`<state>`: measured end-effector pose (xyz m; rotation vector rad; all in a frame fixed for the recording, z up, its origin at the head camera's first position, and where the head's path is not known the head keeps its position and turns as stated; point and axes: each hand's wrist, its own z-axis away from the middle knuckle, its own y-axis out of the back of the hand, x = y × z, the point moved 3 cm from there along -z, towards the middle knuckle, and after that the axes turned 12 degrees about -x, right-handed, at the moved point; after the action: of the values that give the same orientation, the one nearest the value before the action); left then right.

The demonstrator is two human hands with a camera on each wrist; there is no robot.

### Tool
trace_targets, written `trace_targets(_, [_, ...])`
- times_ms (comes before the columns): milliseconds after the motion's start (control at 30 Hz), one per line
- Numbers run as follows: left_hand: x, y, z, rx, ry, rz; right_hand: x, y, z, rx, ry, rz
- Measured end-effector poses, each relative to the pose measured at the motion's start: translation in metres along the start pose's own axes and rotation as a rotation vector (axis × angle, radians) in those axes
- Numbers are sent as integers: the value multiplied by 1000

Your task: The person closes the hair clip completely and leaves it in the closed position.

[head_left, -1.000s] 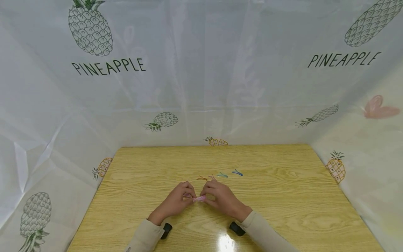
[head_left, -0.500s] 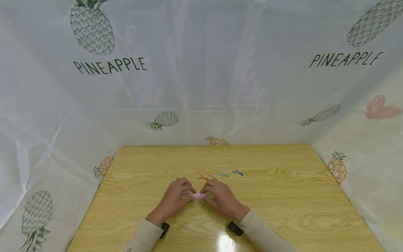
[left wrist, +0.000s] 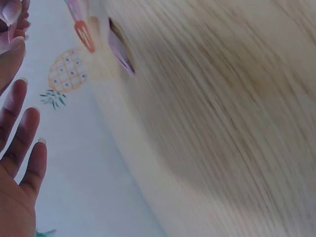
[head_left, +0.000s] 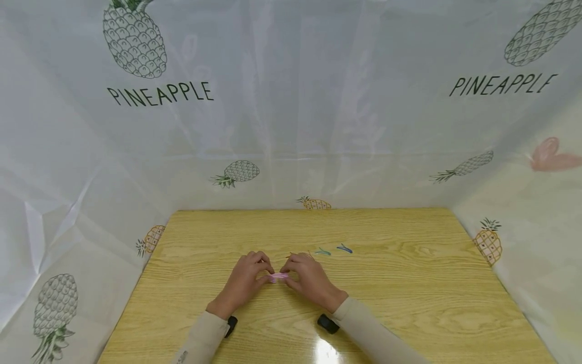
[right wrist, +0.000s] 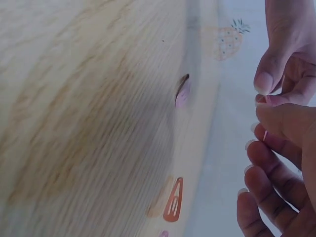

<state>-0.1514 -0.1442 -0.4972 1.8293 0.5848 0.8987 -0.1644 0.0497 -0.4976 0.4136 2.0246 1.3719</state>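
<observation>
A narrow pink strip [head_left: 280, 275] is stretched between both hands near the middle of the wooden table; fingers hide most of it and I cannot tell its kind. My left hand [head_left: 243, 277] pinches its left end with thumb and fingertips. From the other side my right hand [head_left: 311, 280] pinches the right end. Only a sliver of pink shows between the fingertips in the right wrist view. Below the hands a lilac hair clip [right wrist: 183, 92] lies on the table; it is also the lilac clip [left wrist: 119, 47] in the left wrist view.
Beyond the hands lie a teal hair clip [head_left: 323, 251], a blue hair clip [head_left: 344, 248] and an orange hair clip [right wrist: 173, 200], with a pink one partly hidden by the right hand. White pineapple-printed sheeting [head_left: 291, 126] walls the table [head_left: 409, 268] at the back and sides.
Both hands, still pinching the pink strip, have shifted slightly left and away from the body. The clips at the back have stayed in place on the table.
</observation>
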Motion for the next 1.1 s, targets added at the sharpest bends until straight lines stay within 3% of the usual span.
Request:
trace_targets(467, [-31,-6,-4,-112,116,32,7,-23,-27,-109,-90,1])
trace_targets(800, [-44,-15,-8,-179,148,74,14,-34,-35,-170,-100,-3])
trace_targets(1100, [-47,-19,-11,-209,129,40,18,-41,-39,-174,-97,59])
